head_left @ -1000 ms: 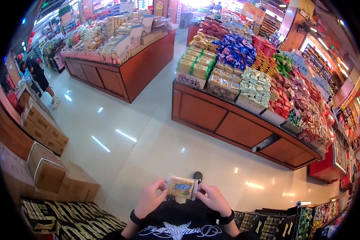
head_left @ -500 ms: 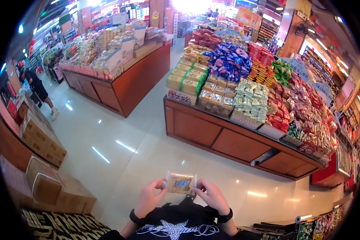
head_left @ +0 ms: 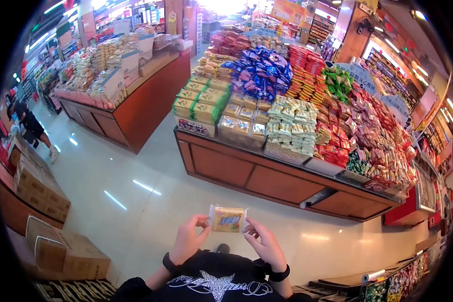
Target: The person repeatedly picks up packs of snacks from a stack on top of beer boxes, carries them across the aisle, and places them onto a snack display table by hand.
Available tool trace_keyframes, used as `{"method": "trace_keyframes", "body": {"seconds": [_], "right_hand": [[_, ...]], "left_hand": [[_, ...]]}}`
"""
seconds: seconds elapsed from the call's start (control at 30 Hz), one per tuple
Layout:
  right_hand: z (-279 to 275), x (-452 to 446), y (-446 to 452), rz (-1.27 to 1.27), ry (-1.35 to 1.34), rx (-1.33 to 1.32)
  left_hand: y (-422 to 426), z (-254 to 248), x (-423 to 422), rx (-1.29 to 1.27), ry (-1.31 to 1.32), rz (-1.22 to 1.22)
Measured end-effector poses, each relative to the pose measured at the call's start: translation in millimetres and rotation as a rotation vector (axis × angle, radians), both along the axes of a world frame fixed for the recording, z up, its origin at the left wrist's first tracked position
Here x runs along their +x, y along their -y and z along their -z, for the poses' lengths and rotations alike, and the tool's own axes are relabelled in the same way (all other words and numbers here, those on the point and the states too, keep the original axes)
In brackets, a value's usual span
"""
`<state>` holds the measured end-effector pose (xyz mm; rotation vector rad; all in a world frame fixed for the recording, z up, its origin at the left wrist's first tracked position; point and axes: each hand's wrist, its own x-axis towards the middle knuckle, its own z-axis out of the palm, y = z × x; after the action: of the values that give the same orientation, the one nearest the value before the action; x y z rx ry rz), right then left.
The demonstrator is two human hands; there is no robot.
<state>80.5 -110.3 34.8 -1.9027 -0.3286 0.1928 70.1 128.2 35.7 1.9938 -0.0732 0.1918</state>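
Observation:
A small yellow snack packet point(head_left: 227, 220) with blue lettering and clear crimped ends is held level in front of my chest. My left hand point(head_left: 189, 238) pinches its left end between thumb and fingers. At the opposite end, the thumb and fingertips of my right hand point(head_left: 267, 246) close on the right edge. Both wrists wear dark bands. What the packet contains is too small to make out.
Ahead and right stands a wooden display counter point(head_left: 220, 163) heaped with wrapped snacks. Another display counter point(head_left: 151, 118) is farther left. Cardboard boxes point(head_left: 83, 251) line the left side, with a person point(head_left: 27, 121) beyond them. Packaged goods point(head_left: 405, 277) sit at lower right.
The view has shifted, so the counters now sit farther left and the near one looks closer. Both hands still hold the packet, which appears slightly higher in view.

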Motion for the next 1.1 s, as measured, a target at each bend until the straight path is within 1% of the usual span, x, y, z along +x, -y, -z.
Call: {"method": "trace_keyframes", "body": {"seconds": [0.13, 0.2, 0.23, 0.3, 0.43, 0.53, 0.63, 0.7, 0.8, 0.9, 0.93, 1.0, 1.1], "right_hand": [[7.0, 11.2, 14.3, 0.012, -0.03, -0.025], [12.0, 16.4, 17.9, 0.019, -0.036, -0.046], [12.8, 20.0, 19.0, 0.026, -0.045, -0.048], [12.9, 30.6, 18.1, 0.031, 0.005, -0.097], [10.7, 64.9, 11.6, 0.047, 0.033, -0.131], [9.8, 97.6, 2.4, 0.052, 0.06, -0.206], [4.0, 134.5, -5.6, 0.053, 0.145, -0.258], [2.4, 157.6, -12.3, 0.03, 0.08, -0.171], [11.1, 189.9, -22.8, 0.009, 0.067, -0.137], [10.7, 217.1, -38.6, 0.002, 0.032, -0.13], [11.2, 225.0, -44.5, 0.003, 0.024, -0.126], [13.0, 237.1, -56.0, 0.016, -0.004, -0.107], [24.7, 252.8, -61.2, 0.003, -0.005, -0.142]], "left_hand": [[16.5, 1.0, 24.7, 0.085, -0.027, 0.031], [23.1, 2.8, 37.6, 0.181, 0.006, 0.06], [24.8, 5.3, 44.3, 0.178, -0.002, 0.068], [25.3, 10.7, 59.4, 0.257, 0.041, 0.106], [21.9, 15.3, 97.5, 0.239, 0.078, 0.131], [12.9, 13.0, 132.8, 0.226, 0.113, 0.137], [0.7, 12.7, 173.3, 0.193, 0.125, 0.188], [-9.2, 10.3, 197.1, 0.203, 0.122, 0.21], [-27.0, 4.9, 227.9, 0.2, 0.14, 0.265], [-43.3, 11.1, 255.8, 0.197, 0.15, 0.297], [-48.4, 10.8, 263.2, 0.2, 0.142, 0.3], [-57.7, 8.6, 275.6, 0.247, 0.043, 0.324], [-65.4, 18.3, 292.3, 0.233, -0.006, 0.35]]}}
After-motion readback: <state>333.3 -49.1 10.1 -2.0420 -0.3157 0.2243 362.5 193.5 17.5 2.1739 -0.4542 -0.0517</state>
